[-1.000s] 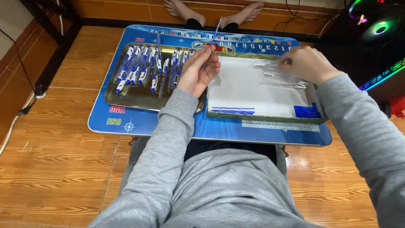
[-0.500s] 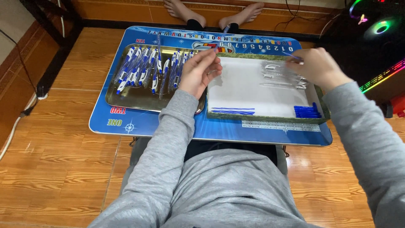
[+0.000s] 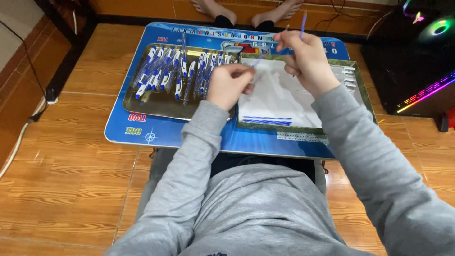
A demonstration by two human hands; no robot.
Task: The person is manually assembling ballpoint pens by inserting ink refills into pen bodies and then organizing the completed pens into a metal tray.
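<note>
My left hand [image 3: 230, 85] is closed on the lower end of a clear pen barrel [image 3: 260, 59], over the gap between two trays. My right hand [image 3: 308, 59] is raised above the white-lined tray [image 3: 303, 129]; it pinches the barrel's upper end and also holds a thin blue refill [image 3: 303, 23] that sticks upward. Both hands meet at the barrel. The metal tray [image 3: 142, 106] to the left holds several blue-and-white pens [image 3: 166, 71].
A low blue table [image 3: 156, 135] carries both trays. Blue refills [image 3: 266, 121] lie at the white tray's front and clear pen parts [image 3: 348, 78] at its right edge. Another person's bare feet [image 3: 251, 9] are beyond the table. A lit computer case [image 3: 422, 57] stands on the right.
My right hand moved left from the tray's right edge and rose to meet my left hand, bringing a refill. My left hand lifted slightly with the barrel.
</note>
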